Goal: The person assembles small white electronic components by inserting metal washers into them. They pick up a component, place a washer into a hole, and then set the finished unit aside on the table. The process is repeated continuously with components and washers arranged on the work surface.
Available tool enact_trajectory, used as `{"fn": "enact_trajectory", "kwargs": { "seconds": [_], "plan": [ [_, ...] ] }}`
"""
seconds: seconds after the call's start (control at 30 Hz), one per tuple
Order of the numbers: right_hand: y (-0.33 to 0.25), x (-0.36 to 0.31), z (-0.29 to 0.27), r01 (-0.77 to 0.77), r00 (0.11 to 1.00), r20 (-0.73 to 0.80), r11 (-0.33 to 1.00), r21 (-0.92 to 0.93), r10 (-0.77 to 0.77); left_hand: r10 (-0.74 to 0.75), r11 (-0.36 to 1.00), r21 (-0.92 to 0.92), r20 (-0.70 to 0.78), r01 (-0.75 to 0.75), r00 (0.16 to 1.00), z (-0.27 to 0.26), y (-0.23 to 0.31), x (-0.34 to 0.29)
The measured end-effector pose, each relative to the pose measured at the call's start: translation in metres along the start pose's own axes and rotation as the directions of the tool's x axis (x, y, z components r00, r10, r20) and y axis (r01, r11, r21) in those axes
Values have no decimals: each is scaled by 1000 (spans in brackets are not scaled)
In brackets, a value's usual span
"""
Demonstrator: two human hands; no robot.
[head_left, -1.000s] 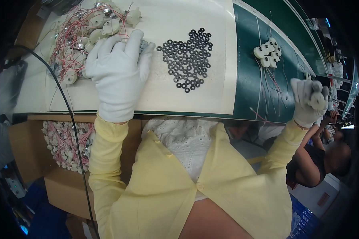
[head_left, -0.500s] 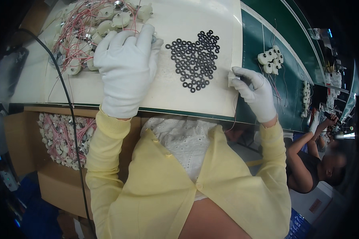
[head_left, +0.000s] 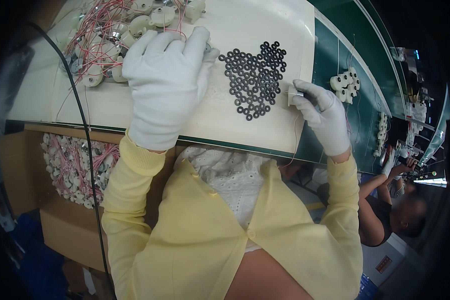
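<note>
since a second ago the right hand (head_left: 326, 119) has swung in from the far right to the edge of the white sheet (head_left: 212, 117), thumb and fingertips pinching a small motor (head_left: 291, 94) near the black rings (head_left: 255, 80). the left hand (head_left: 165, 87) stays palm down by the motor pile (head_left: 139, 25), fingers bent; whether it grips anything i cannot tell

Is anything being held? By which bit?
The white-gloved right grip pinches a small white-and-silver part, seemingly by its silver body. I can't tell whether the white-gloved left grip holds anything.
</note>
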State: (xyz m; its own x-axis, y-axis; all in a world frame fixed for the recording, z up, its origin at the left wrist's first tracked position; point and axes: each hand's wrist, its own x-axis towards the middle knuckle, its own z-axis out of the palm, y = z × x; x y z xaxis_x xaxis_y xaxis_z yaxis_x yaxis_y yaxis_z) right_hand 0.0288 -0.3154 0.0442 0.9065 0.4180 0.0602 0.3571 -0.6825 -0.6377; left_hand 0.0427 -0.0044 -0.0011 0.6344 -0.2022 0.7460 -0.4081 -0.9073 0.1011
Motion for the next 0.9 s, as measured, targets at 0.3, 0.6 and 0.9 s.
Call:
{"fn": "enact_trajectory", "kwargs": {
  "seconds": [0.3, 0.6, 0.9],
  "plan": [
    [-11, 13, 11, 252, 958, -53, 917, -309, -281, -15, 1000, 2, 21, 15, 1000, -1, 1, 0],
    [-31, 6, 2, 178, 984, 70, 854, -489, -165, 4, 1000, -13, 0, -4, 1000, 1, -2, -1],
    [-34, -13, -10, 293, 956, 227, 595, -749, -186, -13, 1000, -17, 149, 16, 989, -11, 0, 1]
  ]
}}
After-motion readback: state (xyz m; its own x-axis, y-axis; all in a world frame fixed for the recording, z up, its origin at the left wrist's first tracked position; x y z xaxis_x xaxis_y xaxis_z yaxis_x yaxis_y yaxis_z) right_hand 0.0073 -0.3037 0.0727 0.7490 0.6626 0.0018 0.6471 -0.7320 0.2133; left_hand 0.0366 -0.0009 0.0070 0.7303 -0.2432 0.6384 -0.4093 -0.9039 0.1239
